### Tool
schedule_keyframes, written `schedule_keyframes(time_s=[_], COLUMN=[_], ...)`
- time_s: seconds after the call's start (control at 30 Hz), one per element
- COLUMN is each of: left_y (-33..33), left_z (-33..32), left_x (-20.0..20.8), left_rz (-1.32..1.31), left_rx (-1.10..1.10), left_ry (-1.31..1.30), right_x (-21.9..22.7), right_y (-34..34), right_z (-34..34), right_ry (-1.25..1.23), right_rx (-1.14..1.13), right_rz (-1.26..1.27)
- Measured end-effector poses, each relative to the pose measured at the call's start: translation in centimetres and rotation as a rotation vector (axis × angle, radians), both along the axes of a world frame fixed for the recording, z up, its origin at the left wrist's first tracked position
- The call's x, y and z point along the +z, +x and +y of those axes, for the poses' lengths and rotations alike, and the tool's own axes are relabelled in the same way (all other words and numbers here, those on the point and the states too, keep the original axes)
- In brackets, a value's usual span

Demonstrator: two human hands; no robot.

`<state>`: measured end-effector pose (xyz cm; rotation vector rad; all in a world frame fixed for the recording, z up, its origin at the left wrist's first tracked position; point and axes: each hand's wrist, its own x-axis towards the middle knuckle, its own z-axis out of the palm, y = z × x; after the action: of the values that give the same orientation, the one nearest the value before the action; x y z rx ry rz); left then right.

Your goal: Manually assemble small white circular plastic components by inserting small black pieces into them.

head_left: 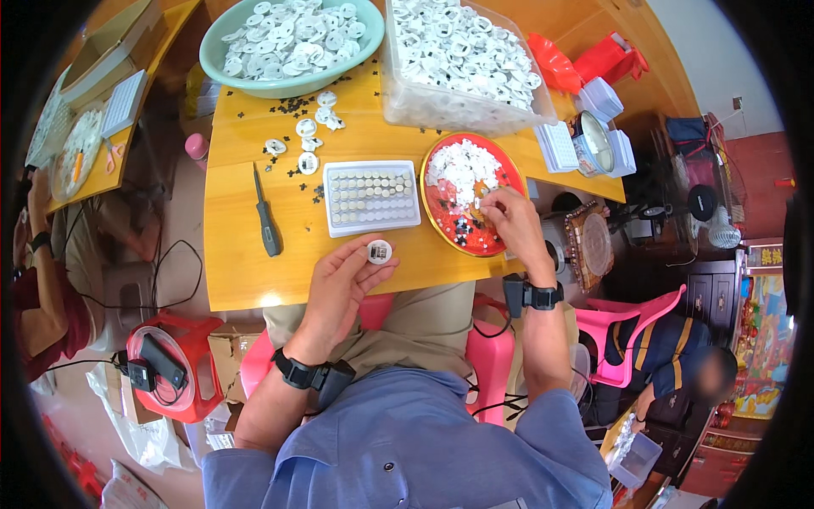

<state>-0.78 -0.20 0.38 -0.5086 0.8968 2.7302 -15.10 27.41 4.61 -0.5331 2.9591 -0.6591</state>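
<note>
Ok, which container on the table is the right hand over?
The round red tray with the gold rim: the right hand is over its edge. The green basin, clear bin and rectangular white tray are apart from that hand.

The left grip (341,273) is facing palm up and pinching, while the right grip (515,222) is pointing bent fingers (498,204) leftward.

The held disc (379,252) looks smooth plastic, the round tray (443,210) glossy, the tabletop (231,212) shiny wood, the shirt (441,437) matt cloth.
</note>
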Motion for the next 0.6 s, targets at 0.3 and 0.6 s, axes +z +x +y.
schedule_keyframes(time_s=[0.3,0.6], left_y=[0.1,-0.1], left_z=[-0.2,-0.4], left_x=[0.3,-0.1], left_rz=[-0.002,0.029], left_rx=[0.015,0.177], left_ry=[0.089,0.118], right_x=[3.5,-0.4], right_y=[5.0,7.8], right_z=[-7.5,-12.6], right_ry=[-0.381,-0.384], right_rx=[0.185,0.386], right_rz=[-0.128,0.202])
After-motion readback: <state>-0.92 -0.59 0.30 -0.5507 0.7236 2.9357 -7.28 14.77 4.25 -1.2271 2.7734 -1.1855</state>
